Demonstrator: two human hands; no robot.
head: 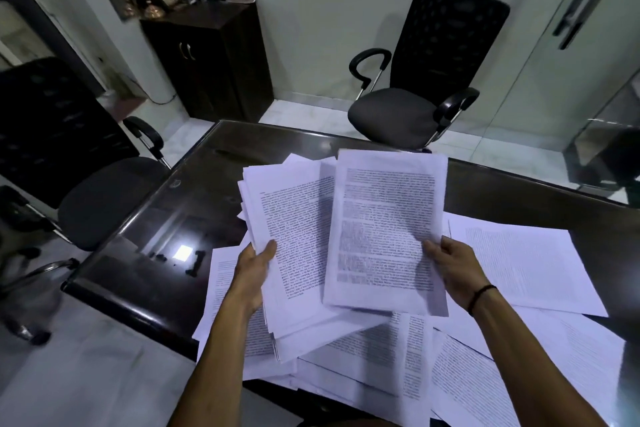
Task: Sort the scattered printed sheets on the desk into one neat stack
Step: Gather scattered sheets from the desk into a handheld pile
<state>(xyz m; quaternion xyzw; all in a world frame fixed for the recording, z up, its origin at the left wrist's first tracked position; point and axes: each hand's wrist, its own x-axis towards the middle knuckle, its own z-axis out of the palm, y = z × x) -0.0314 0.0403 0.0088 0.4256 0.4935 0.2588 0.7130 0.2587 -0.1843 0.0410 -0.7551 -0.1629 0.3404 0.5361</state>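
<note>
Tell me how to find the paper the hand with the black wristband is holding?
Start at the dark glossy desk, covered in loose printed sheets. Above them, the right hand with the black wristband pinches one sheet. It is lifted off the desk, overlapping the thicker bundle in the left hand.

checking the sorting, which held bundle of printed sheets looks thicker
The bundle of white printed sheets in the left hand: many fanned edges show. The right hand holds a thinner set.
</note>
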